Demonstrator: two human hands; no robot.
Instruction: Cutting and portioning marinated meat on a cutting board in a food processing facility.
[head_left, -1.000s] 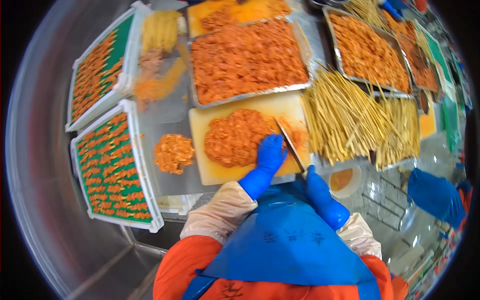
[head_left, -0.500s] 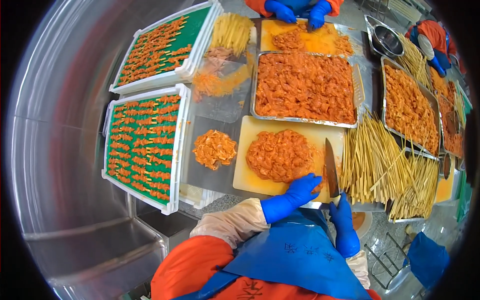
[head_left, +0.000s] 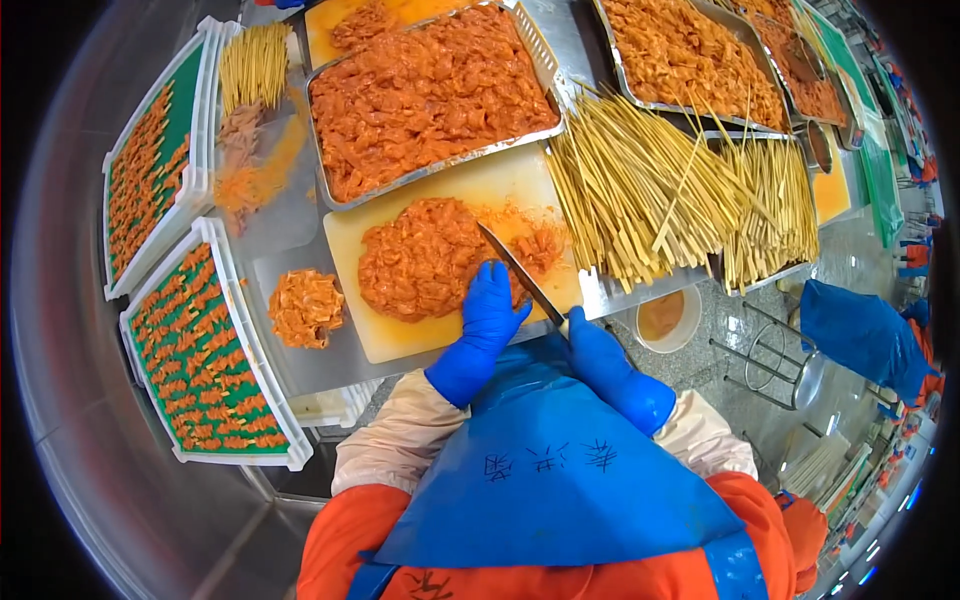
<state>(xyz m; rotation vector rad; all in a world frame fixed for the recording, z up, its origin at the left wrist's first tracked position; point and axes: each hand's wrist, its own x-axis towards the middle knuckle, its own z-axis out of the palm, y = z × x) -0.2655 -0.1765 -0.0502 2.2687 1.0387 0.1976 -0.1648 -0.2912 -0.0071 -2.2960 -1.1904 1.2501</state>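
Note:
A mound of orange-red marinated meat pieces (head_left: pixel 425 255) lies on the cream cutting board (head_left: pixel 390 345) before me. My left hand (head_left: pixel 488 308), in a blue glove, rests at the mound's lower right edge, fingers extended and thumb apart. In my right hand (head_left: pixel 608 362), also gloved in blue, is the handle of a long knife (head_left: pixel 522 272). Its blade slants up and left across the board, the tip beside the mound. Smaller meat scraps (head_left: pixel 540 248) lie right of the blade. What lies under my left fingertips is hidden.
Beyond the board stands a metal tray of meat (head_left: pixel 430 105). Bamboo skewers (head_left: pixel 650 190) spread out on the right. A separate meat clump (head_left: pixel 306 308) sits left, near a white-rimmed tray (head_left: pixel 255 345) of skewered meat. A bucket (head_left: pixel 668 318) stands on the floor.
The view has swung rightward, so the table appears shifted left. The knife has moved from the board's right edge to slant across it toward the mound. My left fingers now point more away from me.

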